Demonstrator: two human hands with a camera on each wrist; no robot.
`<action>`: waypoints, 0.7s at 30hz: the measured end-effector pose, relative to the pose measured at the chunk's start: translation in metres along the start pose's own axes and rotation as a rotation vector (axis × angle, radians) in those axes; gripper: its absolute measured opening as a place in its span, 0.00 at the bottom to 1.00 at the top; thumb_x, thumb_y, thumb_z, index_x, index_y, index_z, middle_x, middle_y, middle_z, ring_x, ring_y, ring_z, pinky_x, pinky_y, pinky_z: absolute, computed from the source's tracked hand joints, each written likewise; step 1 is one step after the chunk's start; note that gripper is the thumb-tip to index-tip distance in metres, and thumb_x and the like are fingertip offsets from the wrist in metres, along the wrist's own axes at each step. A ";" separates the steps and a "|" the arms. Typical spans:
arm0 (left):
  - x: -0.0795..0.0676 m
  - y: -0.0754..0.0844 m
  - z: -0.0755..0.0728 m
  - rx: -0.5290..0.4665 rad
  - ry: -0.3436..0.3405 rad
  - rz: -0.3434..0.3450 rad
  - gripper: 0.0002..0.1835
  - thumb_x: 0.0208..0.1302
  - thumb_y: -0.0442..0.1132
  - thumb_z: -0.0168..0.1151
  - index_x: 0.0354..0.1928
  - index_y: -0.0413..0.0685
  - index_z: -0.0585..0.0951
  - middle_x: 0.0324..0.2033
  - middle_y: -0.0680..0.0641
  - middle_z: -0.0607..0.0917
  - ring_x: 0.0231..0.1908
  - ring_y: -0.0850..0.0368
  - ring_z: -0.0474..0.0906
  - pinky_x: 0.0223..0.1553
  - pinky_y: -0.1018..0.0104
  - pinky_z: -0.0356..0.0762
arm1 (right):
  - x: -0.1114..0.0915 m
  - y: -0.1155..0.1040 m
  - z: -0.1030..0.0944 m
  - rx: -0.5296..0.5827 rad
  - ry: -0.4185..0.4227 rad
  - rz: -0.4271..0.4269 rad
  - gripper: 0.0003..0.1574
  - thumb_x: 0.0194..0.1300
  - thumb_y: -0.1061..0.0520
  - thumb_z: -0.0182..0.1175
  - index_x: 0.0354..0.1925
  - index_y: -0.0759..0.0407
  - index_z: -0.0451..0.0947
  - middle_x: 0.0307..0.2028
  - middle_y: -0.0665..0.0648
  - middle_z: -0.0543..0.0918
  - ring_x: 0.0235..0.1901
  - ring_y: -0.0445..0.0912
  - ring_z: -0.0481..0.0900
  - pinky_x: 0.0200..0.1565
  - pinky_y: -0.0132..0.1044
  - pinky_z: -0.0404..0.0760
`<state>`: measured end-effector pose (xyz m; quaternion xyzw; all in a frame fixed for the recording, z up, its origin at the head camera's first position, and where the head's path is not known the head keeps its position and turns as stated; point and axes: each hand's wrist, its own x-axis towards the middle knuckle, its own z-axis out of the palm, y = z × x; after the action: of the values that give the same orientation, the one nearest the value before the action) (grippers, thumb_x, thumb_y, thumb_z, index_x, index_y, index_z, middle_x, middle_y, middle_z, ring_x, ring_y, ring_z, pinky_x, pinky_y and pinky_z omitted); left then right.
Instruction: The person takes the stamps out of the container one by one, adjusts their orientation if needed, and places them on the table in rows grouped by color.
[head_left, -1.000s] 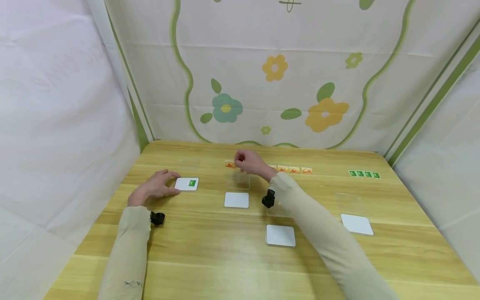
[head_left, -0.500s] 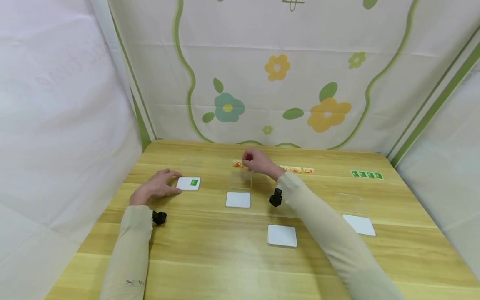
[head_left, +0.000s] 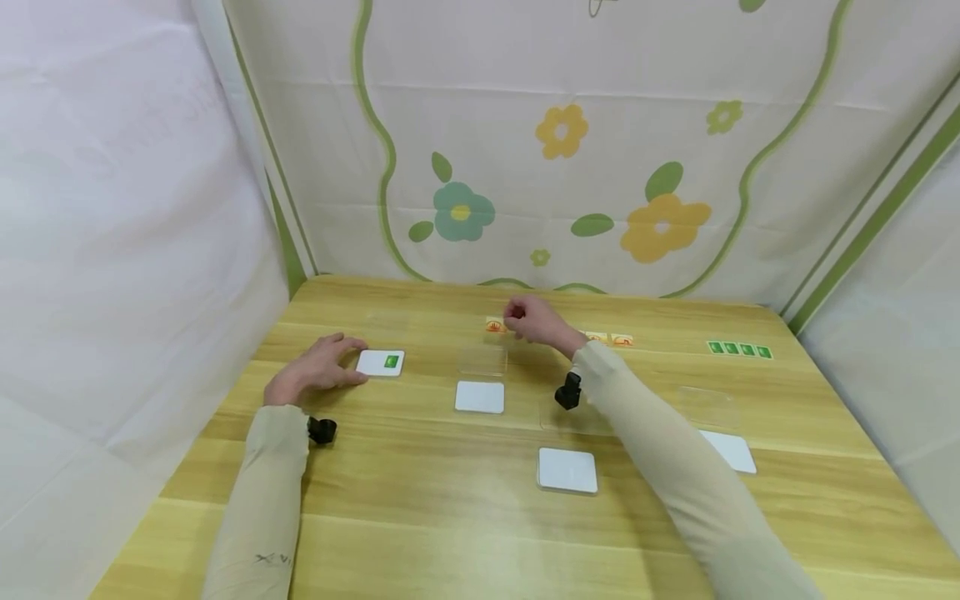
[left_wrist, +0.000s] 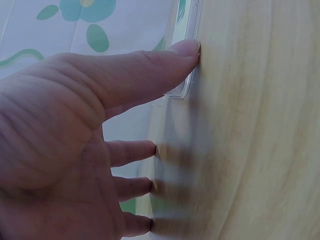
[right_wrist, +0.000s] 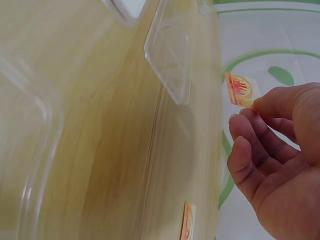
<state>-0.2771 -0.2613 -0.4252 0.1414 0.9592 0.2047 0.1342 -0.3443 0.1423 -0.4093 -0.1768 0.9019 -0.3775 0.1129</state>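
Observation:
In the head view my left hand (head_left: 318,367) is at the left end of a flat clear case of white cards (head_left: 371,363) with a green sticker (head_left: 392,362) on top. Thumb and index finger grip its near and far corners; the left wrist view shows the thumb (left_wrist: 150,70) against the case's edge, the other fingers spread. My right hand (head_left: 538,321) is raised near the back of the table. Between thumb and index finger it pinches a small orange-and-yellow sticker (right_wrist: 241,90) by one edge. A red picture shows on the sticker's face.
More orange stickers (head_left: 621,340) lie in a row behind the right wrist. Several green stickers (head_left: 740,349) line up at the back right. White card stacks (head_left: 480,397) (head_left: 567,471) (head_left: 731,452) and clear lids (head_left: 482,361) (head_left: 707,407) lie on the wooden table. A fabric wall (head_left: 480,150) stands behind.
My right hand, pinching the orange sticker, has moved a little to the right. The left hand keeps its grip on the case. The head view has shifted slightly.

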 end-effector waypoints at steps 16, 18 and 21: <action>0.002 0.002 -0.002 0.009 0.000 0.015 0.35 0.64 0.52 0.65 0.69 0.46 0.68 0.71 0.23 0.54 0.69 0.23 0.49 0.65 0.26 0.51 | -0.006 0.022 -0.011 -0.005 0.006 0.040 0.09 0.72 0.57 0.54 0.44 0.62 0.77 0.40 0.62 0.82 0.34 0.55 0.82 0.32 0.42 0.81; 0.003 0.002 -0.001 0.015 0.003 0.011 0.35 0.64 0.53 0.65 0.69 0.46 0.68 0.70 0.22 0.53 0.69 0.22 0.49 0.65 0.25 0.51 | -0.005 0.024 -0.012 -0.005 0.005 0.042 0.09 0.72 0.58 0.54 0.44 0.62 0.77 0.39 0.62 0.82 0.34 0.56 0.82 0.31 0.41 0.81; 0.002 0.001 -0.001 0.021 0.002 -0.002 0.35 0.64 0.53 0.65 0.69 0.47 0.68 0.71 0.23 0.53 0.69 0.23 0.48 0.65 0.25 0.51 | -0.004 0.025 -0.012 -0.003 -0.001 0.042 0.08 0.71 0.58 0.55 0.43 0.62 0.77 0.38 0.61 0.82 0.33 0.56 0.82 0.30 0.39 0.80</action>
<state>-0.2790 -0.2603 -0.4242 0.1417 0.9616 0.1945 0.1317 -0.3504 0.1683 -0.4187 -0.1582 0.9059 -0.3737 0.1210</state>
